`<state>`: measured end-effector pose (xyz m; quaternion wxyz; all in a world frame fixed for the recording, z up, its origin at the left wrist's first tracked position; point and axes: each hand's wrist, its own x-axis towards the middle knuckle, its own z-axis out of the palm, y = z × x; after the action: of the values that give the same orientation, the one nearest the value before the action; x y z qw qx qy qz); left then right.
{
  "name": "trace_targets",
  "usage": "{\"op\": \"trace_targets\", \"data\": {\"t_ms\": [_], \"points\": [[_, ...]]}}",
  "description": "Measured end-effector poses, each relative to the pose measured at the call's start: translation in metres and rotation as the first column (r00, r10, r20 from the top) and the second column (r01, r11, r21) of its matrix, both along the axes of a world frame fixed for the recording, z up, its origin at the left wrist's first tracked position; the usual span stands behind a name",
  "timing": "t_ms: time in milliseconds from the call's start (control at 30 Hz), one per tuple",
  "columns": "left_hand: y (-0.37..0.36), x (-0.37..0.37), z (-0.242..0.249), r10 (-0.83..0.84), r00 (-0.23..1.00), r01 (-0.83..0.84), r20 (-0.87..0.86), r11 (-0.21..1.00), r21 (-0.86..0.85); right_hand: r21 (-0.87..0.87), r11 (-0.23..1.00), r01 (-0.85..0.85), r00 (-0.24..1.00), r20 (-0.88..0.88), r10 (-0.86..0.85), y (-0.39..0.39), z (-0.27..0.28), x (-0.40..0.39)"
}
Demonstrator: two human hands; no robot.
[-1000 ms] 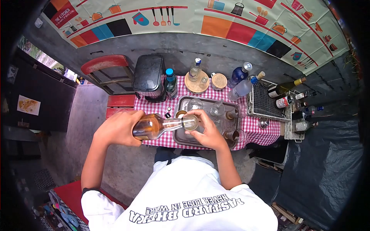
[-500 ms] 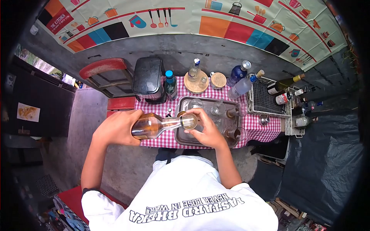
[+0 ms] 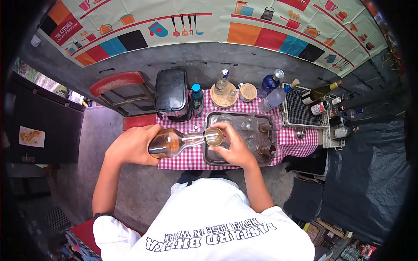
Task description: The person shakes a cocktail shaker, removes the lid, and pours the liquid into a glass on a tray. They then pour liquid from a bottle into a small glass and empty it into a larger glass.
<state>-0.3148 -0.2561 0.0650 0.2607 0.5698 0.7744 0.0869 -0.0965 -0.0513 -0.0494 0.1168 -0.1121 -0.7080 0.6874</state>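
My left hand (image 3: 133, 145) is wrapped round a clear glass bottle (image 3: 167, 143) of amber liquid, tipped nearly level with its neck pointing right. The bottle's mouth meets the rim of a small jigger (image 3: 214, 136) pinched between the thumb and fingers of my right hand (image 3: 233, 145). Amber colour shows inside the jigger. Both are held above the left part of a dark tray (image 3: 212, 162), where several clear glasses (image 3: 250, 122) stand, partly hidden by my right hand. A small bottle cap (image 3: 196, 128) lies on the cloth beside the tray.
A checkered cloth (image 3: 183, 163) covers the table. Behind the tray stand a black bin (image 3: 170, 93), a blue-capped bottle (image 3: 197, 102), a wooden board (image 3: 223, 99) with a bottle, and a lidded mug (image 3: 248, 92). At right are a blue bottle (image 3: 268, 85) and wire racks (image 3: 305, 122) with several bottles.
The view has shifted slightly, so the table and tray appear a little lower and further right. My hands keep the bottle tipped at the jigger, which looks more amber inside.
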Motion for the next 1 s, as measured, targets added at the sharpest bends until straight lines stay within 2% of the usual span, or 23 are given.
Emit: {"op": "trace_targets", "data": {"t_ms": [600,800,900,1000], "points": [[-0.023,-0.049,0.004,-0.096,0.995,0.096,0.0,0.995,-0.02,0.056,0.996,0.071,0.997,-0.014,-0.07,-0.042,0.002,-0.03],[-0.027,-0.064,0.004,-0.147,0.989,0.147,-0.005,0.989,-0.009,0.032,0.99,0.14,0.99,-0.026,-0.139,-0.056,-0.002,-0.039],[-0.029,-0.071,0.004,-0.16,0.987,0.16,0.001,0.986,-0.04,0.028,0.988,0.152,0.988,-0.033,-0.151,-0.062,-0.003,-0.043],[-0.032,-0.078,0.0,-0.186,0.983,0.186,-0.014,0.983,0.007,0.015,0.992,0.126,0.992,-0.024,-0.125,-0.067,-0.003,-0.047]]}}
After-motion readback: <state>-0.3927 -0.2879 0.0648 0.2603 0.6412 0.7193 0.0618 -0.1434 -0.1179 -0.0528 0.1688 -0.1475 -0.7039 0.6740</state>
